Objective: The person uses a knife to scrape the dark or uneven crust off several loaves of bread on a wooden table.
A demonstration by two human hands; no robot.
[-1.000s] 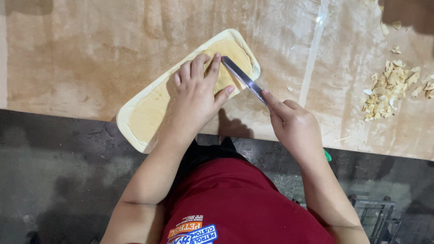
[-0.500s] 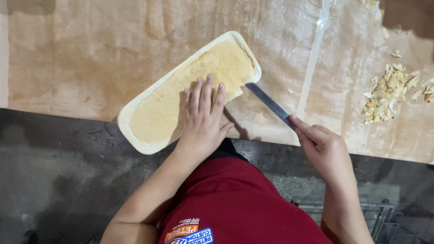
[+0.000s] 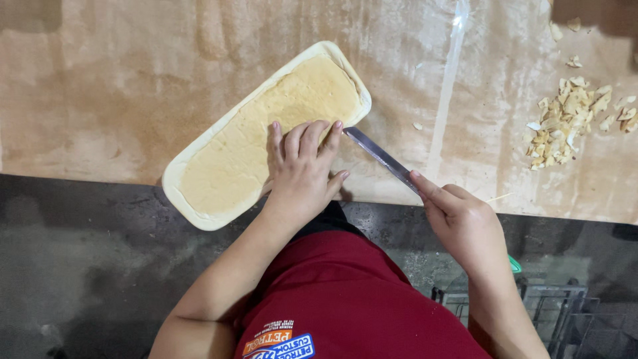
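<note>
As a person in a red shirt [image 3: 359,299] leaned over a wide, pale brown worktop [image 3: 100,86] streaked with flour-like dust, a long oval slab of cream-coloured dough with a paler raised rim [image 3: 246,146] lay slantwise on it, one end near the worktop's front edge and the other reaching toward its middle. The left hand [image 3: 302,169] rested flat on the slab's near side, fingers spread and open, pressing down rather than gripping. Just right of the slab, the right hand [image 3: 462,223] was closed around the handle of a thin metal-bladed knife [image 3: 379,154], index finger laid along the blade, whose tip met the slab's rim just beside the left fingertips. A green bit of the handle showed behind the wrist. Farther right on the worktop, well apart from the slab, sat a small heap of pale trimmed scraps [image 3: 571,119], with a few loose flakes [image 3: 417,125] between heap and slab. With the blade that close to the left fingertips, a slip could nick them; a slab shifting under uneven pressure could also let the edge gouge the rim.
</note>
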